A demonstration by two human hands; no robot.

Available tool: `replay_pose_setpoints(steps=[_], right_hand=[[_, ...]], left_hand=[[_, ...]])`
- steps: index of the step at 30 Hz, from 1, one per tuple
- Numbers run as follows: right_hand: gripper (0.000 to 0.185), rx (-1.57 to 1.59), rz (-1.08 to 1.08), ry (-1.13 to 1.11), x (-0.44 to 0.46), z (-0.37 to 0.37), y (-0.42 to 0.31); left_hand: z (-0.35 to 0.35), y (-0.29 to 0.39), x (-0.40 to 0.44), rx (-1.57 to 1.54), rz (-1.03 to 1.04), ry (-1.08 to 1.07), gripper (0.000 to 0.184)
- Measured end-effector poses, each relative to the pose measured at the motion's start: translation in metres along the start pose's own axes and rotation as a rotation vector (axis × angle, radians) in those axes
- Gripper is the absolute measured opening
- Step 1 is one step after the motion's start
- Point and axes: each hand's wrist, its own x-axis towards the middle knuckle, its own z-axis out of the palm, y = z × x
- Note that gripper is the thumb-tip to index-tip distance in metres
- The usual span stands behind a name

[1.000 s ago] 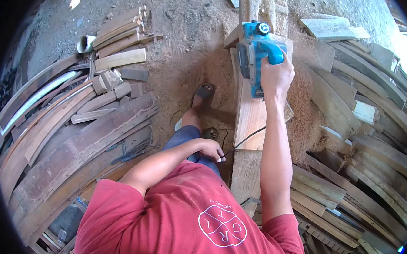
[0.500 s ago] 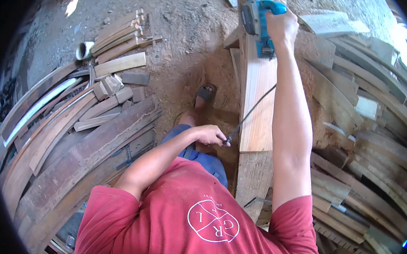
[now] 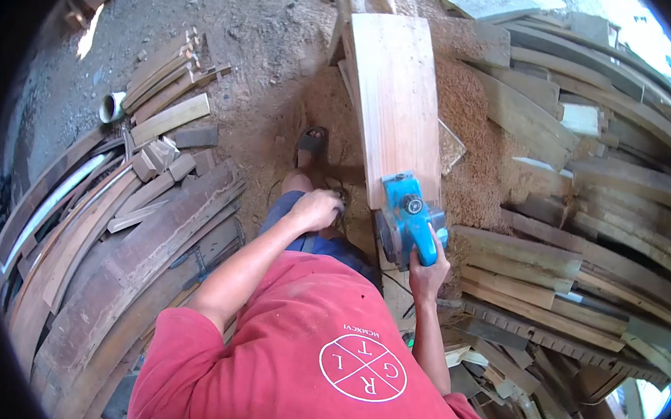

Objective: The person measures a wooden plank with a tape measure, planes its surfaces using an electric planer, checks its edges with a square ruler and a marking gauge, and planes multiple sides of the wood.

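My right hand (image 3: 430,270) is wrapped round the rear handle of a blue electric planer (image 3: 410,214). The planer sits at the near end of a pale wooden plank (image 3: 398,98), whose top face looks smooth and freshly planed. Over my lap, my left hand (image 3: 317,210) is closed on the planer's dark power cord (image 3: 341,202), a short piece of which shows beside the fingers. The fingertips there are partly hidden and slightly blurred.
Reddish sawdust (image 3: 470,141) lies along the plank's right side. Stacked boards (image 3: 532,260) fill the right, and curved planks (image 3: 124,273) lie at left. A pale pipe (image 3: 112,107) rests near small offcuts. My sandalled foot (image 3: 309,145) stands left of the plank.
My right hand has drawn the planer from the plank's far end back to its near end. My left hand has shifted slightly left and up. The whole view has moved a little.
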Motion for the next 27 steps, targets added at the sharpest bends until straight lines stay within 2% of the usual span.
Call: replay_pose_setpoints(steps=[1, 2, 5, 7, 8, 10, 11, 12, 15, 16, 18, 19, 20, 22, 23, 24, 26, 27], right_hand=[[0.059, -0.05, 0.008, 0.021, -0.002, 0.0, -0.002], [0.059, -0.043, 0.018, 0.031, -0.002, 0.002, -0.003], [0.059, -0.103, -0.042, 0.094, 0.015, 0.015, -0.008], [0.059, -0.097, -0.043, 0.094, 0.027, 0.016, -0.019], [0.059, -0.101, -0.039, 0.087, 0.034, 0.016, -0.025], [0.059, -0.098, -0.069, 0.098, 0.048, 0.02, -0.034], [0.059, -0.105, -0.088, 0.104, 0.054, 0.022, -0.038], [0.059, -0.103, -0.086, 0.104, 0.061, 0.023, -0.042], [0.058, -0.128, -0.08, 0.093, 0.08, 0.028, -0.056], [0.058, -0.124, -0.078, 0.086, 0.085, 0.029, -0.06], [0.058, -0.121, -0.077, 0.08, 0.095, 0.033, -0.066], [0.058, -0.12, -0.076, 0.093, 0.099, 0.036, -0.068], [0.059, -0.119, -0.07, 0.103, 0.1, 0.039, -0.072], [0.059, -0.136, -0.034, 0.098, 0.101, 0.041, -0.081], [0.059, -0.156, -0.01, 0.095, 0.103, 0.041, -0.085], [0.059, -0.155, -0.005, 0.095, 0.105, 0.043, -0.085], [0.06, -0.131, -0.03, 0.117, 0.107, 0.047, -0.086], [0.06, -0.135, -0.031, 0.113, 0.109, 0.048, -0.085]], left_hand=[[-0.013, 0.02, 0.004, -0.062, 0.044, 0.092, 0.023], [-0.011, 0.026, 0.009, -0.095, 0.05, 0.183, 0.022], [-0.038, 0.066, 0.016, -0.112, 0.049, 0.254, 0.022], [-0.058, 0.093, 0.019, -0.205, 0.135, 0.423, 0.028], [-0.066, 0.106, 0.024, -0.196, 0.137, 0.427, 0.028], [-0.079, 0.123, 0.041, -0.316, 0.3, 0.604, 0.043], [-0.086, 0.121, 0.054, -0.3, 0.375, 0.559, 0.056], [-0.092, 0.116, 0.069, -0.299, 0.375, 0.556, 0.056], [-0.117, 0.101, 0.108, -0.149, 0.513, 0.374, 0.058], [-0.125, 0.096, 0.117, -0.147, 0.516, 0.375, 0.058], [-0.139, 0.091, 0.127, -0.142, 0.501, 0.23, 0.056], [-0.141, 0.089, 0.128, -0.126, 0.528, 0.3, 0.053], [-0.139, 0.089, 0.126, -0.128, 0.522, 0.295, 0.053], [-0.131, 0.093, 0.121, -0.103, 0.463, 0.512, 0.053], [-0.113, 0.1, 0.12, -0.027, 0.381, 0.713, 0.052], [-0.096, 0.113, 0.12, -0.149, 0.244, 0.845, 0.054], [-0.085, 0.133, 0.117, -0.228, 0.01, 0.904, 0.057], [-0.09, 0.133, 0.117, -0.232, 0.006, 0.906, 0.057]])
